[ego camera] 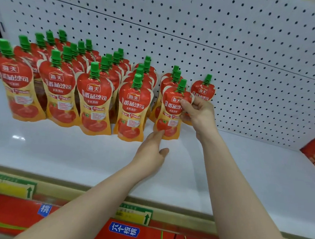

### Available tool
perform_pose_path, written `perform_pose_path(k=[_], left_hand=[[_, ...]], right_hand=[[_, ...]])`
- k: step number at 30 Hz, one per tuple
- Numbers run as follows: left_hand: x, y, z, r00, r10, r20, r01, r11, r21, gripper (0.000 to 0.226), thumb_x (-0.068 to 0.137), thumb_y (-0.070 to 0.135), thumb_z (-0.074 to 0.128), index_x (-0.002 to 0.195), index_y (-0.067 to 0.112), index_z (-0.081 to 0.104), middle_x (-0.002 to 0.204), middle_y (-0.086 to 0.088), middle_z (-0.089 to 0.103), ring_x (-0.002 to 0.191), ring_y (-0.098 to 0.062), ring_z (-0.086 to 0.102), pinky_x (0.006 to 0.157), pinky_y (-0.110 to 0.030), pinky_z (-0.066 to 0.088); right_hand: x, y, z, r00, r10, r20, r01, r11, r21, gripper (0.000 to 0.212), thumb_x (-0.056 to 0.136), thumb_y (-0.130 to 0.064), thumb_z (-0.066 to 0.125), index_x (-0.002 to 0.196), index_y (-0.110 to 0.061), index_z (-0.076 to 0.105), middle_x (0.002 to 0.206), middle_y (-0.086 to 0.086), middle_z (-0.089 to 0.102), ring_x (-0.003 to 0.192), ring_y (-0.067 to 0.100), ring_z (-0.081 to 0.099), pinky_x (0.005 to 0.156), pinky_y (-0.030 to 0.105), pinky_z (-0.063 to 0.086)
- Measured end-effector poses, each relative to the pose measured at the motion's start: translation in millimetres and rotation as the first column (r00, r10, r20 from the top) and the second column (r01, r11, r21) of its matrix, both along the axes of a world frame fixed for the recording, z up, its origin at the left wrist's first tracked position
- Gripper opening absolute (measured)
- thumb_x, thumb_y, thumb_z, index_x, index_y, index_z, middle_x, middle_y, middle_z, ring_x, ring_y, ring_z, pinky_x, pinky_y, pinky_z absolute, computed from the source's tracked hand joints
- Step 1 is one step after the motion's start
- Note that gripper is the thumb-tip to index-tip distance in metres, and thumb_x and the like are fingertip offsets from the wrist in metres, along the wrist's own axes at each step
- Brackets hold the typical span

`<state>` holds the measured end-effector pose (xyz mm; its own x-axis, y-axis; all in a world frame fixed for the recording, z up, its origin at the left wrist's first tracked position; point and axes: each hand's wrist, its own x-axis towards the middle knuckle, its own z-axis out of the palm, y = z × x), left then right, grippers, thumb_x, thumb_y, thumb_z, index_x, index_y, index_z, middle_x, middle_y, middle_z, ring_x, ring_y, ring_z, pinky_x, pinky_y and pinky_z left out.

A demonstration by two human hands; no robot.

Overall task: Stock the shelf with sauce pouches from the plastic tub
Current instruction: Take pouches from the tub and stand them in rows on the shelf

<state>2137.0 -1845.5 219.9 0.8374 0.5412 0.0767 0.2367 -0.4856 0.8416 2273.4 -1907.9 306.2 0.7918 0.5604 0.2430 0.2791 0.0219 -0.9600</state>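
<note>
Red-and-orange pouches (94,101) stand in rows, labels forward, on the white shelf (62,148). Our left hand (152,150), fingers straight, braces the front pouch (169,116) at its base. Our right hand (198,112) pinches its shoulder, presumably to square it. The tub lies out of view.

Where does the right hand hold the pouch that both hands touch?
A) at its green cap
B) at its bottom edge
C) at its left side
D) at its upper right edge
D: the right hand pinches the upper right edge of the pouch, below the green cap; the left hand touches its bottom.
</note>
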Motion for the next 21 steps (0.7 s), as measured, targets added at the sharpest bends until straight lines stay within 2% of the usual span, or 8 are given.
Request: perform_pose_path(k=[5,8,10,14,21], left_hand=[[22.9,7.9,3.5,0.995,0.009,-0.095,-0.007,1.000,0.023,0.068,0.097,0.025,0.052,0.154,0.023,0.015,0.162,0.003,0.010,0.149,-0.019,0.015,0.117,-0.041,0.029],[30.4,12.5,5.7,0.992,0.030,-0.121,-0.027,0.999,0.028,0.069,0.097,0.026,0.052,0.154,0.022,0.014,0.163,0.003,0.009,0.149,-0.019,0.013,0.117,-0.041,0.027],[31.9,13.6,5.1,0.992,0.038,-0.123,-0.034,0.999,0.035,0.069,0.097,0.026,0.053,0.154,0.023,0.015,0.163,0.003,0.009,0.149,-0.019,0.014,0.117,-0.041,0.028],[30.8,13.3,3.0,0.990,0.048,-0.131,-0.043,0.998,0.043,0.071,0.097,0.027,0.055,0.154,0.024,0.014,0.163,0.005,0.008,0.149,-0.019,0.014,0.117,-0.042,0.029],[27.4,11.2,2.4,0.990,0.066,-0.124,-0.062,0.997,0.034,0.072,0.096,0.027,0.056,0.154,0.024,0.013,0.163,0.007,0.007,0.149,-0.018,0.014,0.116,-0.042,0.030]], right_hand=[[11.0,23.6,-5.1,0.998,-0.060,0.030,0.061,0.997,-0.037,0.010,0.096,-0.019,0.062,0.100,-0.015,0.070,0.096,0.000,0.075,0.087,0.012,0.072,0.071,0.029,0.060],[13.4,29.0,-7.9,0.994,-0.082,0.071,0.084,0.996,-0.027,0.008,0.096,-0.020,0.062,0.094,-0.019,0.070,0.095,-0.001,0.076,0.088,0.015,0.073,0.075,0.035,0.062],[14.2,29.7,-8.7,0.993,-0.078,0.090,0.079,0.997,-0.014,0.009,0.096,-0.019,0.062,0.092,-0.018,0.069,0.092,-0.002,0.076,0.087,0.014,0.073,0.074,0.034,0.061],[14.2,29.7,-8.7,0.994,-0.053,0.100,0.054,0.998,-0.008,0.013,0.097,-0.019,0.060,0.087,-0.026,0.067,0.088,-0.010,0.074,0.082,0.005,0.072,0.068,0.023,0.059],[17.0,29.2,-7.9,0.998,-0.012,0.068,0.012,1.000,-0.004,0.010,0.098,-0.019,0.059,0.094,-0.023,0.068,0.093,-0.008,0.074,0.084,0.005,0.072,0.065,0.020,0.057]])
